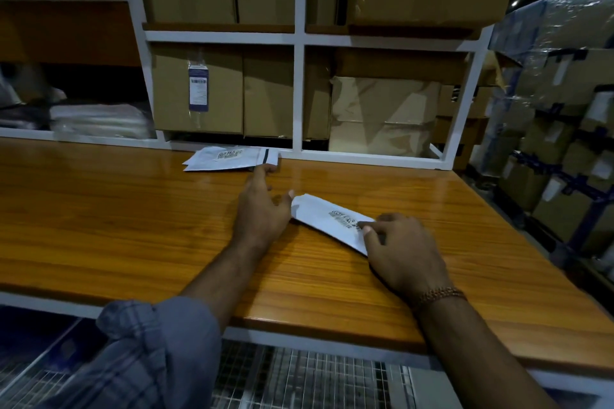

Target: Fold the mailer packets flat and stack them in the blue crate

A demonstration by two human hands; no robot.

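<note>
Pinching the near mailer packet (pixel 327 217) at its right end, my right hand (pixel 403 251) has thumb and curled fingers closed on the white plastic, with the printed barcode label just beside the fingertips. That packet lies flat on the wooden worktop (pixel 133 219), slanting from upper left to lower right. My left hand (pixel 262 209) reaches forward across the top with its fingers stretched out; the fingertips touch the near right corner of the far mailer packet (pixel 231 159), and I cannot tell whether they have any hold on it or only press it. The left thumb sticks out sideways, close to the upper left tip of the near packet. The far packet rests at the back edge of the worktop, against the foot of a white shelf frame (pixel 298 93), label up, a dark strip along its right end. Behind the frame stand brown cardboard cartons (pixel 216 90). A beaded bracelet (pixel 440 295) circles my right wrist, and a rolled grey checked sleeve (pixel 156 339) covers my left forearm.
</note>
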